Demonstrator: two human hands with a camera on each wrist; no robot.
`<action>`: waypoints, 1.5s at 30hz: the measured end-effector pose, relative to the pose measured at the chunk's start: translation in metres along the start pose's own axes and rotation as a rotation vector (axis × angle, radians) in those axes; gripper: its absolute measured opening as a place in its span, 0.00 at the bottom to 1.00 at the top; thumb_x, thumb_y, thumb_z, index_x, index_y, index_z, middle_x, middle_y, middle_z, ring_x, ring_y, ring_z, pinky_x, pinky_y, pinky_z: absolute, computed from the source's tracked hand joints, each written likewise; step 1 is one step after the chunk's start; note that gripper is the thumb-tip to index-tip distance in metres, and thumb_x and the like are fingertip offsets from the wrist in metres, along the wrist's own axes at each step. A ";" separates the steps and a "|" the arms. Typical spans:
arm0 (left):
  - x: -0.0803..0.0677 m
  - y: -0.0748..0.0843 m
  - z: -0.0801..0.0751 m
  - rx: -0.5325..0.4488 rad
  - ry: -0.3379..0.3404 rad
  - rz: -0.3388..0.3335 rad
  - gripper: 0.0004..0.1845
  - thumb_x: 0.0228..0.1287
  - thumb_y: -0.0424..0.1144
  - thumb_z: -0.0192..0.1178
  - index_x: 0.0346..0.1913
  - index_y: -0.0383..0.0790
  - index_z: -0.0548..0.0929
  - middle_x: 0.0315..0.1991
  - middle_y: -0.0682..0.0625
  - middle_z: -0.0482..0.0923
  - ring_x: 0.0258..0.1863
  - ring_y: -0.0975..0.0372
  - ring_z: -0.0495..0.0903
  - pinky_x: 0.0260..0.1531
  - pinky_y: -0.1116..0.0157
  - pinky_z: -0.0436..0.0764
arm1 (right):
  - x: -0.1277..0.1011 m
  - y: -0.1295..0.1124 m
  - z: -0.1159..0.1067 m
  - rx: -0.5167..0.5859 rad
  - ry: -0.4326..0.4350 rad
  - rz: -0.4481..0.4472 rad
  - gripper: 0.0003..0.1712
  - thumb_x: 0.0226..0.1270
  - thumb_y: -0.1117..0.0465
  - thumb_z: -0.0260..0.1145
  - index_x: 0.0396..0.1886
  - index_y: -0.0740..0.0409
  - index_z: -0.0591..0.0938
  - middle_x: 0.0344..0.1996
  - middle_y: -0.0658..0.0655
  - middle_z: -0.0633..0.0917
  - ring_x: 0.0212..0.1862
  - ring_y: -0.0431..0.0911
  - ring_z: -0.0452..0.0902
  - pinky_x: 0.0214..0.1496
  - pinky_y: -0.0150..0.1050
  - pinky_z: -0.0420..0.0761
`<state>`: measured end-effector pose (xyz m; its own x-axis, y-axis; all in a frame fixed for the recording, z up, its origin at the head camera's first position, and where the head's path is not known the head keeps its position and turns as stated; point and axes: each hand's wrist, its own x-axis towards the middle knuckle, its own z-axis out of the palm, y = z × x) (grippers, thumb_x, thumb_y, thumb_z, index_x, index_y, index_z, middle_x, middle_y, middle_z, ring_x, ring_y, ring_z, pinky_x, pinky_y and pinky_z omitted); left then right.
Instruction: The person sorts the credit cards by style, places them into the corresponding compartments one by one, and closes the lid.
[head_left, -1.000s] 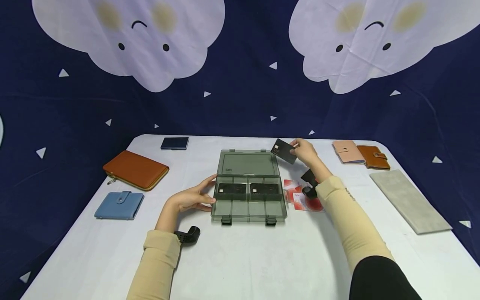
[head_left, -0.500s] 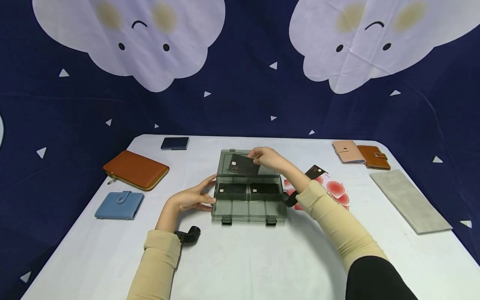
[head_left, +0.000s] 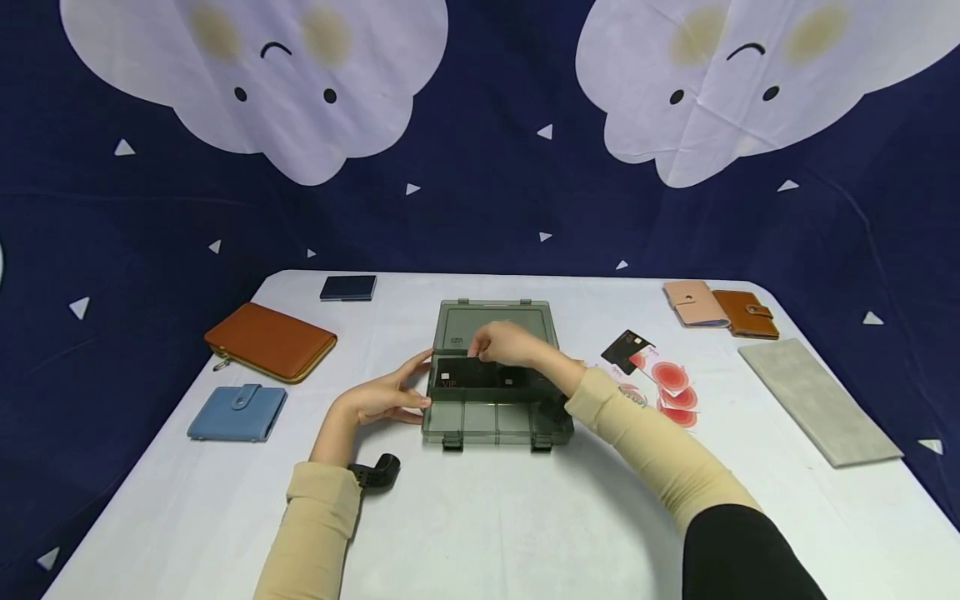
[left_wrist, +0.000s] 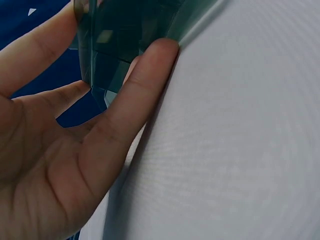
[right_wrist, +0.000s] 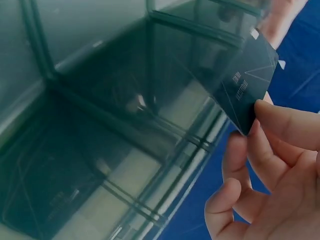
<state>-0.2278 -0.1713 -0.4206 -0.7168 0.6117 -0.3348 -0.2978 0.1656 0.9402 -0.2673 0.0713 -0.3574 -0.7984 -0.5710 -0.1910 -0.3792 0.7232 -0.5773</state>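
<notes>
In the head view, my right hand [head_left: 508, 343] pinches a black VIP card [head_left: 459, 375] between thumb and fingers, over the left rear compartment of a translucent green divided box [head_left: 480, 438]. The right wrist view shows this card [right_wrist: 247, 75] tilted, one corner at the fingertips. Another black card [head_left: 513, 377] lies in the right rear compartment, partly covered by my right wrist. The box lid [head_left: 487, 312] is folded back. My left hand [head_left: 378, 398] rests against the box's left side, fingers extended; its thumb [left_wrist: 145, 75] touches the wall in the left wrist view.
Right of the box lie a black card [head_left: 626, 350] and red-and-white cards [head_left: 670, 379]. A brown zip wallet [head_left: 272, 342], blue wallet [head_left: 238, 412] and dark case [head_left: 348, 287] lie left. Pink [head_left: 696, 303] and brown [head_left: 745, 313] wallets and a grey panel [head_left: 817, 402] lie right.
My right hand has carried the black card leftward from the right of the box, over the lid, then down to the left rear compartment. My left hand has stayed at the box's side.
</notes>
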 end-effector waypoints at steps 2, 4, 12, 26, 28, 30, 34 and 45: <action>0.000 0.000 0.000 0.004 -0.003 0.002 0.49 0.62 0.27 0.56 0.73 0.53 0.34 0.72 0.42 0.27 0.39 0.62 0.75 0.50 0.52 0.78 | 0.001 -0.001 0.003 -0.020 -0.003 -0.011 0.08 0.63 0.70 0.58 0.37 0.58 0.82 0.38 0.55 0.82 0.41 0.47 0.77 0.43 0.40 0.79; 0.000 0.000 0.000 0.007 -0.001 0.001 0.49 0.62 0.28 0.56 0.73 0.53 0.35 0.72 0.42 0.27 0.38 0.61 0.75 0.50 0.52 0.78 | 0.002 -0.002 0.006 -0.037 0.001 -0.015 0.08 0.62 0.71 0.58 0.35 0.58 0.82 0.35 0.55 0.82 0.38 0.47 0.77 0.40 0.38 0.79; 0.000 0.001 0.001 0.010 0.003 -0.001 0.49 0.61 0.28 0.57 0.73 0.53 0.35 0.73 0.43 0.28 0.39 0.61 0.75 0.49 0.52 0.78 | 0.002 -0.005 0.009 -0.124 0.029 0.009 0.11 0.60 0.73 0.57 0.36 0.58 0.83 0.35 0.56 0.83 0.38 0.47 0.78 0.41 0.39 0.80; 0.000 0.000 0.000 0.021 0.001 0.018 0.48 0.62 0.27 0.56 0.73 0.52 0.35 0.72 0.42 0.29 0.39 0.61 0.75 0.49 0.51 0.78 | -0.014 0.007 -0.007 -0.036 0.036 -0.012 0.13 0.63 0.69 0.60 0.47 0.61 0.81 0.43 0.58 0.83 0.46 0.51 0.78 0.46 0.41 0.80; 0.000 0.000 0.001 0.021 0.005 0.016 0.48 0.62 0.27 0.56 0.73 0.53 0.36 0.73 0.43 0.29 0.39 0.61 0.75 0.49 0.52 0.78 | -0.019 0.015 -0.015 0.008 0.078 0.013 0.13 0.63 0.68 0.60 0.47 0.62 0.81 0.43 0.59 0.83 0.46 0.52 0.77 0.47 0.43 0.80; 0.000 -0.001 0.002 0.019 0.008 0.014 0.48 0.62 0.27 0.56 0.73 0.54 0.36 0.73 0.43 0.30 0.38 0.61 0.76 0.49 0.52 0.78 | -0.027 0.026 -0.024 0.027 0.125 0.062 0.14 0.64 0.67 0.59 0.49 0.63 0.80 0.44 0.61 0.82 0.47 0.53 0.77 0.48 0.45 0.79; -0.001 0.000 0.003 0.017 0.011 0.015 0.48 0.61 0.26 0.55 0.73 0.54 0.36 0.73 0.43 0.30 0.38 0.61 0.75 0.49 0.52 0.78 | -0.043 0.056 -0.041 -0.118 0.201 0.218 0.18 0.65 0.62 0.57 0.52 0.66 0.78 0.48 0.66 0.80 0.51 0.58 0.75 0.50 0.51 0.77; 0.000 0.000 0.002 0.026 0.009 0.009 0.48 0.61 0.27 0.56 0.73 0.54 0.36 0.73 0.43 0.30 0.39 0.61 0.75 0.49 0.51 0.78 | -0.060 0.111 -0.046 -0.385 0.029 0.718 0.22 0.64 0.51 0.54 0.44 0.64 0.81 0.47 0.66 0.78 0.53 0.62 0.64 0.52 0.57 0.61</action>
<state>-0.2264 -0.1697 -0.4201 -0.7252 0.6060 -0.3269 -0.2750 0.1802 0.9444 -0.2834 0.2035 -0.3733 -0.9176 0.0890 -0.3874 0.0996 0.9950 -0.0076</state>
